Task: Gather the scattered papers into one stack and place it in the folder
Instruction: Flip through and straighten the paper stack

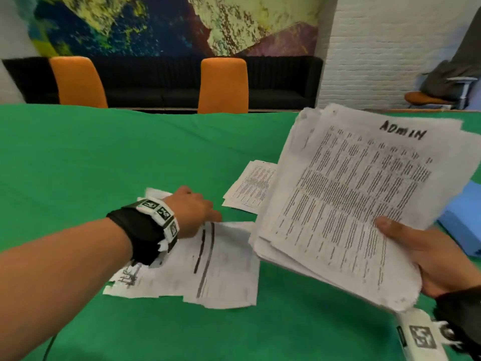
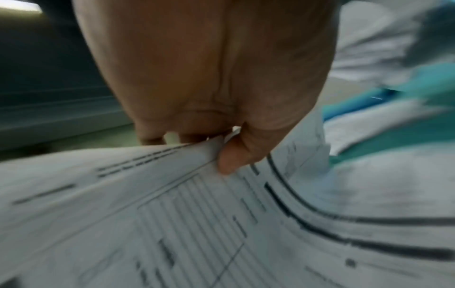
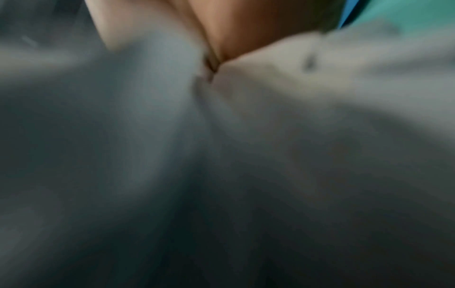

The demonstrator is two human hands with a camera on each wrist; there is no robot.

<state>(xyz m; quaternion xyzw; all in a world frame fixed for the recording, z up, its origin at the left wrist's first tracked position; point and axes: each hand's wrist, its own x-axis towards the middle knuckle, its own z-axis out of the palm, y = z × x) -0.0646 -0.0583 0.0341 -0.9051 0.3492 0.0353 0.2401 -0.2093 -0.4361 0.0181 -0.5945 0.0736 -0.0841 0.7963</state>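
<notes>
My right hand (image 1: 421,256) grips a thick stack of printed papers (image 1: 346,201), topmost marked "ADMIN", held tilted above the green table, thumb on top. The right wrist view is a blur of the stack's underside (image 3: 246,155). My left hand (image 1: 194,212) pinches the far edge of a few loose sheets (image 1: 216,267) lying at centre; the left wrist view shows thumb and fingers (image 2: 229,155) pinching those loose sheets (image 2: 172,224). Another small pile of papers (image 1: 250,188) lies farther back, partly hidden by the stack. A blue folder (image 1: 463,222) lies at the right edge, behind the stack.
A green cloth covers the table (image 1: 104,157). Two orange chairs (image 1: 78,82) (image 1: 223,84) stand at its far side before a black sofa (image 1: 161,82). A person sits on a chair at the far right (image 1: 453,74). A cable (image 1: 49,347) shows at the lower left.
</notes>
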